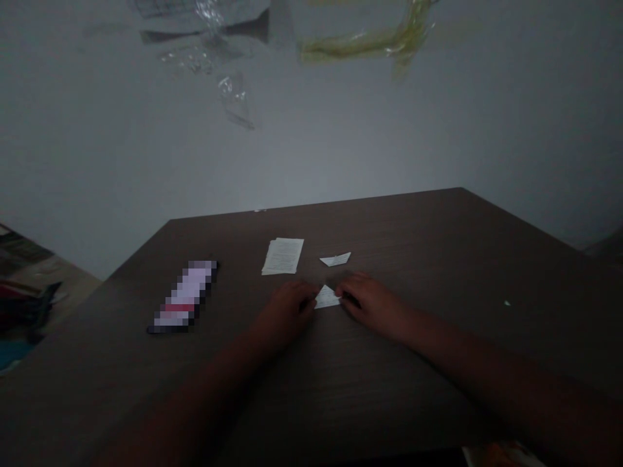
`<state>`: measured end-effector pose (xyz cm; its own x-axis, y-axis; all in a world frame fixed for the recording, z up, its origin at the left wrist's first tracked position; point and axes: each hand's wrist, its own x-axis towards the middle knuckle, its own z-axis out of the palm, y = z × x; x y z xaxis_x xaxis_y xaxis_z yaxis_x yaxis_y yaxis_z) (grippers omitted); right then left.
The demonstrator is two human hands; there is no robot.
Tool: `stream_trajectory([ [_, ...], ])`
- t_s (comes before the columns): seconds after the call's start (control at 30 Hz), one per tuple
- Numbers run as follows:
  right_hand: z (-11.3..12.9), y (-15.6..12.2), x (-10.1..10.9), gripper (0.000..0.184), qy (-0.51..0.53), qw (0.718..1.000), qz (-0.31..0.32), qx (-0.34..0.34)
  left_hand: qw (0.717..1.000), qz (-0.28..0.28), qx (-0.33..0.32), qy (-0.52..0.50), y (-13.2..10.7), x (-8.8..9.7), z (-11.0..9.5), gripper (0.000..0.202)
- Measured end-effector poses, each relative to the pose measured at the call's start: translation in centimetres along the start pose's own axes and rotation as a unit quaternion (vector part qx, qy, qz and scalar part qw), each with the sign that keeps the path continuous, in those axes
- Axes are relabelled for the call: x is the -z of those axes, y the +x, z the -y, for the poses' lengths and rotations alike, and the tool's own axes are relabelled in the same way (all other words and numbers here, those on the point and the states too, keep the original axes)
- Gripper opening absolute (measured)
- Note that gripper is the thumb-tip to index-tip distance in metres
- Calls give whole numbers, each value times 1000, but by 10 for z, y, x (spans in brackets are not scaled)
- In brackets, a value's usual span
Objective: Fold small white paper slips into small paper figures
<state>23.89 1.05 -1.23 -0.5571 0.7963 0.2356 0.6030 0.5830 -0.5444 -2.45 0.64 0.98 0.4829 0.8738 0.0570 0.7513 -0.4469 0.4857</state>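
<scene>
Between my hands, low on the table, is a small folded piece of paper (328, 298) with printed lines and a pointed top. My left hand (292, 307) is closed on its left edge, fingers curled. From the other side my right hand (368, 299) pinches the right edge. Just beyond them lies a folded paper boat (335, 259), touched by neither hand. A stack of printed paper sheets (283, 256) rests behind my left hand.
A phone (185, 296), its screen blurred out, lies on the left of the brown table (413, 233). A tiny paper scrap (507, 303) is at the right. The wall (360, 143) with tape on it stands behind the far edge.
</scene>
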Motion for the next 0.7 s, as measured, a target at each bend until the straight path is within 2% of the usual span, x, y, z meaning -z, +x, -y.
stream_trajectory([
  [0.13, 0, 1, 0, 18, -37, 999, 7, 19, 1000, -5, 4, 21, -1, -2, 2, 28],
  [0.23, 0, 0, 0, 21, -64, 998, 8, 26, 999, -22, -18, 39, -2, -4, 3, 35],
  [0.4, 0, -2, 2, 21, -85, 996, 17, 37, 994, 17, -82, 68, -5, -5, 1, 44],
  [0.7, -2, 0, 6, 13, -65, 998, 16, -22, 995, 52, -68, 54, -9, 1, -10, 27],
])
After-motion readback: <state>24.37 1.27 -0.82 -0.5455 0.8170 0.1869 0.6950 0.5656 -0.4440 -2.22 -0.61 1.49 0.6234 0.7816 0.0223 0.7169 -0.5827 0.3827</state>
